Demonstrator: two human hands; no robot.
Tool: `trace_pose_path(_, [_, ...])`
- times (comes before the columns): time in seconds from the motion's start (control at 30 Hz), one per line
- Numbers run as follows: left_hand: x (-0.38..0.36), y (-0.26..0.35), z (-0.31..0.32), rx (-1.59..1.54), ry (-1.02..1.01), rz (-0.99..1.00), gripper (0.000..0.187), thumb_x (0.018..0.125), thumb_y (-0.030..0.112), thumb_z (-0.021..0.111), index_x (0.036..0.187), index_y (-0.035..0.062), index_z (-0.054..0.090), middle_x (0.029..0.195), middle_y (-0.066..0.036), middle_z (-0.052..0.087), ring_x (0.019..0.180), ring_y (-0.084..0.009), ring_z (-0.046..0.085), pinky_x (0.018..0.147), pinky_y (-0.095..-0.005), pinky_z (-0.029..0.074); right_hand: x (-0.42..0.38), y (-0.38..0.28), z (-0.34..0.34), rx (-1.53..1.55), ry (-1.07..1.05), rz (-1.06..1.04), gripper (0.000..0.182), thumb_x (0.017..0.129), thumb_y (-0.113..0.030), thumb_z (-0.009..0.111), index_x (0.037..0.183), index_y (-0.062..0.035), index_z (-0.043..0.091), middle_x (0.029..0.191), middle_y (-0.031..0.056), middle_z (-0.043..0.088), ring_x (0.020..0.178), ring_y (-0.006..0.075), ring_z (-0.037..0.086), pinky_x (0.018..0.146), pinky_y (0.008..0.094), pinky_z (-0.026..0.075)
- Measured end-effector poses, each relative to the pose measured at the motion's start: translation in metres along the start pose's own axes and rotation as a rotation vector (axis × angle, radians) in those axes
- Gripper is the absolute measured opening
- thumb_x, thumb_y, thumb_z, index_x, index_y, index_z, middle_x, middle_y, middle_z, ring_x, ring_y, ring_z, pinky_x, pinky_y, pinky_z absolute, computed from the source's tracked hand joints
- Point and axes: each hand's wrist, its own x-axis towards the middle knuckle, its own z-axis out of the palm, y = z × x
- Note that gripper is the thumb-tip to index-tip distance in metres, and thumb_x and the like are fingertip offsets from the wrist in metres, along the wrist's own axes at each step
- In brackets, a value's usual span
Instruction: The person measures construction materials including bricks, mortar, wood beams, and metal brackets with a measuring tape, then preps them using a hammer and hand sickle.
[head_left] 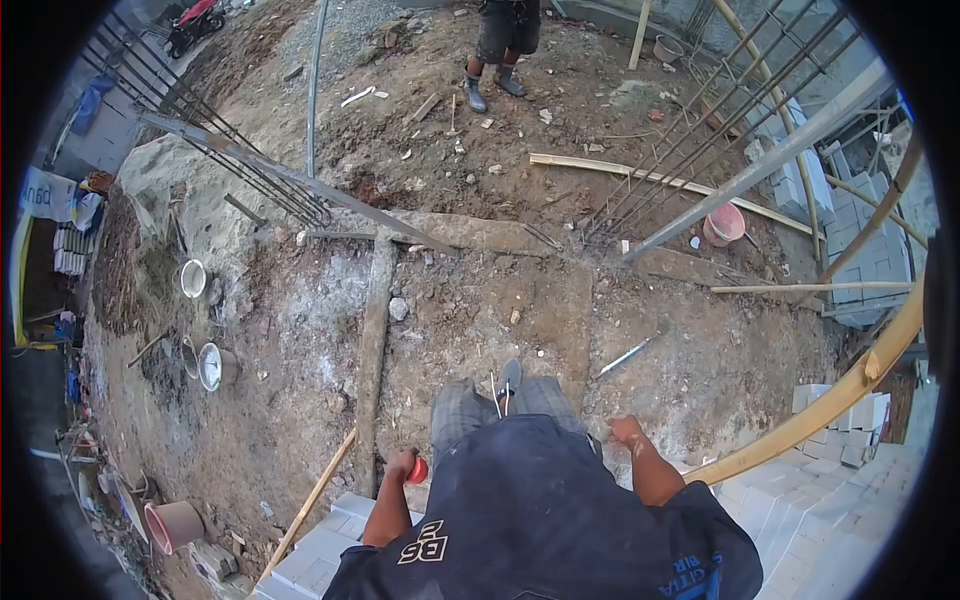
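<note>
At the lower left, my left hand point(403, 463) is closed around a small round red object point(417, 470), whose exact kind does not show. My right hand point(627, 431) is out to the right of my knees, fingers drawn together; anything in them is too small to make out. Between my knees, clad in grey checked cloth point(458, 415), shows a dark grey rounded thing point(512, 374) with thin pale strips beside it. A slim silver tool point(627, 357) lies on the dirt beyond my right hand.
Rebar columns point(265, 185) and slanted metal props point(765, 160) rise ahead. A concrete strip point(375, 330) crosses the ground. Buckets point(215, 367) stand left, a pink one point(724, 224) right. White blocks point(850, 425) and a bamboo pole point(830, 400) are near my right. Another person point(505, 45) stands ahead.
</note>
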Motion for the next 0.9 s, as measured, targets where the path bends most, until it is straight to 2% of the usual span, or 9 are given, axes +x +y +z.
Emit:
trace_pose_path(0.1, [0.016,0.085,-0.033,-0.244,0.059,0.045,0.044,0.078,0.031,0.056,0.107,-0.0011,0.061,0.107,-0.022,0.060,0.098,-0.0303,0.059,0.084,-0.0375,0.045,0.036,-0.123,-0.024,-0.143,0.015,-0.324,0.028,0.083,-0.029,0.062,0.097,-0.0052,0.060,0.078,0.0056,0.062,0.063,0.0159,0.060,0.048,0.0284,0.044])
trace_pose_path(0.23, [0.022,0.194,-0.079,-0.198,0.140,0.259,0.043,0.078,0.033,0.053,0.105,0.0012,0.063,0.105,-0.023,0.061,0.099,-0.0325,0.059,0.085,-0.0387,0.043,-0.004,-0.305,-0.029,0.068,0.062,-0.477,0.028,0.084,-0.029,0.061,0.098,-0.0048,0.060,0.078,0.0034,0.062,0.065,0.0123,0.059,0.053,0.0263,0.044])
trace_pose_path(0.3, [0.055,0.223,-0.094,-0.123,0.130,0.346,0.043,0.078,0.033,0.052,0.105,0.0002,0.062,0.105,-0.023,0.062,0.098,-0.0321,0.059,0.084,-0.0386,0.044,-0.013,-0.361,-0.026,0.055,0.061,-0.690,0.031,0.083,-0.030,0.062,0.100,-0.0046,0.061,0.079,0.0031,0.062,0.066,0.0111,0.058,0.056,0.0260,0.045])
trace_pose_path(0.4, [0.107,0.259,-0.126,-0.276,0.064,0.250,0.042,0.079,0.033,0.052,0.104,0.0012,0.063,0.105,-0.022,0.061,0.099,-0.0312,0.059,0.084,-0.0385,0.044,-0.006,-0.406,-0.008,0.025,0.089,-0.737,0.034,0.083,-0.032,0.063,0.101,-0.0027,0.061,0.080,0.0039,0.062,0.066,0.0110,0.058,0.057,0.0262,0.045])
trace_pose_path(0.47, [0.145,0.261,-0.138,-0.387,-0.040,0.128,0.042,0.080,0.034,0.052,0.104,0.0014,0.064,0.107,-0.022,0.061,0.100,-0.0302,0.058,0.085,-0.0386,0.044,-0.003,-0.409,0.008,0.134,0.054,-0.673,0.026,0.082,-0.024,0.064,0.092,0.0003,0.063,0.072,0.0056,0.062,0.062,0.0110,0.057,0.058,0.0262,0.046])
trace_pose_path(0.57, [0.192,0.264,-0.169,-0.174,-0.027,0.213,0.043,0.080,0.035,0.050,0.105,0.0023,0.063,0.109,-0.021,0.060,0.102,-0.0295,0.058,0.087,-0.0391,0.044,-0.006,-0.404,0.025,0.053,0.051,-0.480,0.031,0.081,-0.029,0.064,0.089,0.0004,0.064,0.074,0.0076,0.063,0.062,0.0141,0.058,0.059,0.0286,0.047])
trace_pose_path(0.63, [0.221,0.265,-0.187,-0.066,-0.035,0.186,0.039,0.084,0.033,0.048,0.107,0.0041,0.062,0.103,-0.018,0.060,0.086,-0.0270,0.062,0.075,-0.0416,0.050,-0.001,-0.391,0.021,-0.272,0.041,-0.392,0.036,0.080,-0.034,0.065,0.086,0.0013,0.064,0.070,0.0092,0.063,0.058,0.0167,0.058,0.054,0.0307,0.046])
trace_pose_path(0.73, [0.177,0.311,-0.231,-0.070,-0.079,0.081,0.041,0.083,0.033,0.048,0.107,0.0034,0.062,0.107,-0.020,0.059,0.092,-0.0292,0.061,0.079,-0.0418,0.049,0.005,-0.375,0.017,-0.280,0.068,-0.263,0.040,0.079,-0.037,0.065,0.086,0.0021,0.065,0.069,0.0103,0.064,0.056,0.0188,0.059,0.051,0.0320,0.046])
trace_pose_path(0.9, [0.234,0.350,-0.258,0.388,0.095,0.409,0.038,0.081,0.034,0.048,0.102,0.0075,0.064,0.113,-0.022,0.057,0.100,-0.0343,0.058,0.083,-0.0420,0.047,0.018,-0.374,0.005,-0.116,0.152,-0.153,0.043,0.079,-0.038,0.064,0.087,0.0037,0.065,0.074,0.0122,0.066,0.061,0.0206,0.062,0.054,0.0329,0.048])
